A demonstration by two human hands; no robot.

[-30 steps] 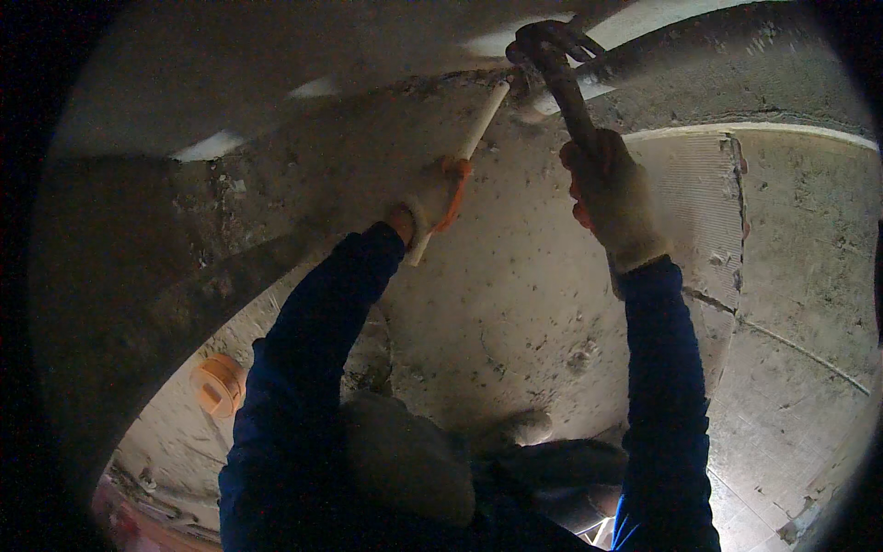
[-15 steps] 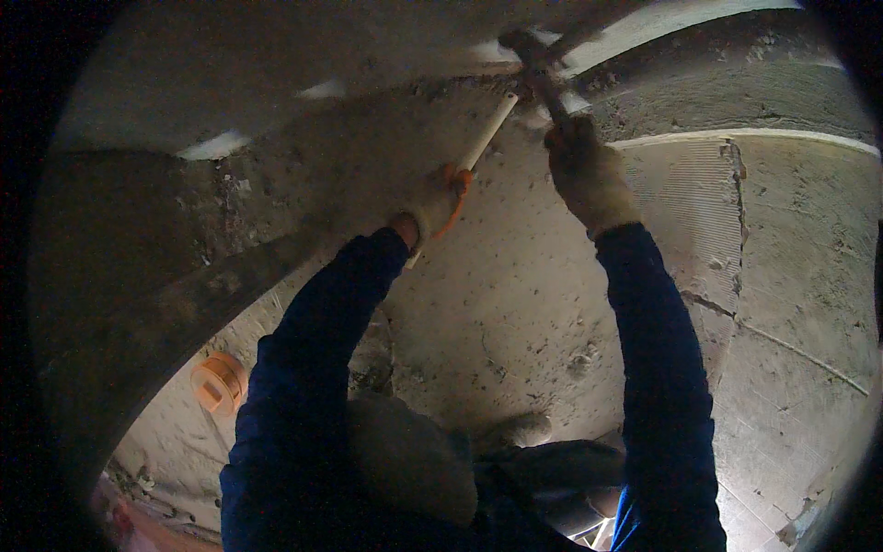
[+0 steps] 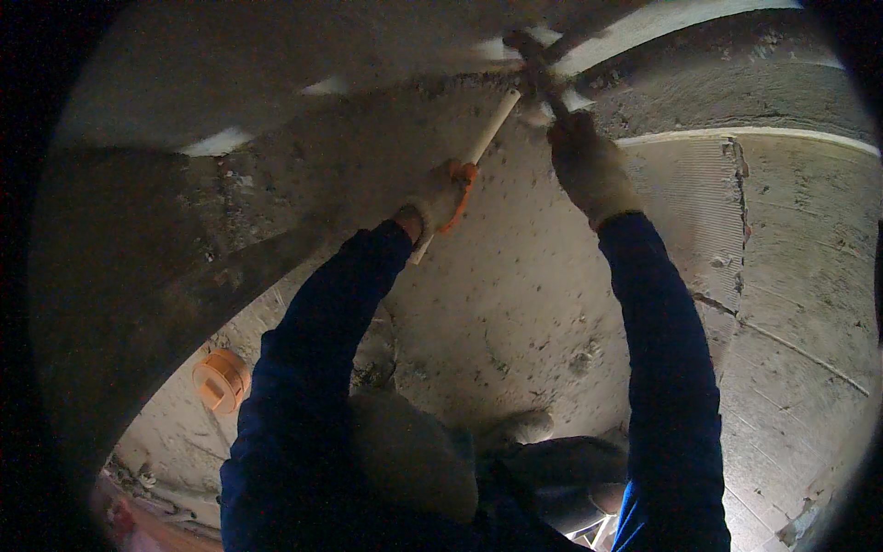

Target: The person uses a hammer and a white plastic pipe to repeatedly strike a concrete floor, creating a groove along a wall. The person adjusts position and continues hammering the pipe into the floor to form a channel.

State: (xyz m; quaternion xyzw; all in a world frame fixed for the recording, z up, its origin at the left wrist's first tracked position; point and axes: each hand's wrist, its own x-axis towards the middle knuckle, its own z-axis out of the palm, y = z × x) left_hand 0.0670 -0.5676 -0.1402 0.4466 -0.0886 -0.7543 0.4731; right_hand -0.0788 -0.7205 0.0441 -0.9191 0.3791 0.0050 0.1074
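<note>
A rough grey concrete wall (image 3: pixel 515 313) fills most of the view, pitted and stained, with a smoother plastered panel (image 3: pixel 791 239) to the right crossed by a crack. Along the top runs a dim concrete ledge (image 3: pixel 276 120) with pale bright patches behind it. Both arms in dark blue sleeves (image 3: pixel 671 368) rise from the lower edge and reach up toward the ledge. Low on the left, set in the wall, sits a round orange plastic fitting (image 3: pixel 221 380). The white plastic pipe (image 3: pixel 490 132) is slim, straight and pale, slanting from lower left up to upper right, its upper end meeting the ledge just beside a dark metal tool (image 3: pixel 533 64); its short lower end sticks out below the glove. The left hand (image 3: pixel 440 198), in a light work glove with orange trim, is raised with fingers clamped round the lower part of the pipe. The right hand (image 3: pixel 587 170), in a similar pale glove, is held higher and just to the right, fingers closed on the tool's handle, wrist bent upward. The tool's head is blurred, so its kind cannot be told.
</note>
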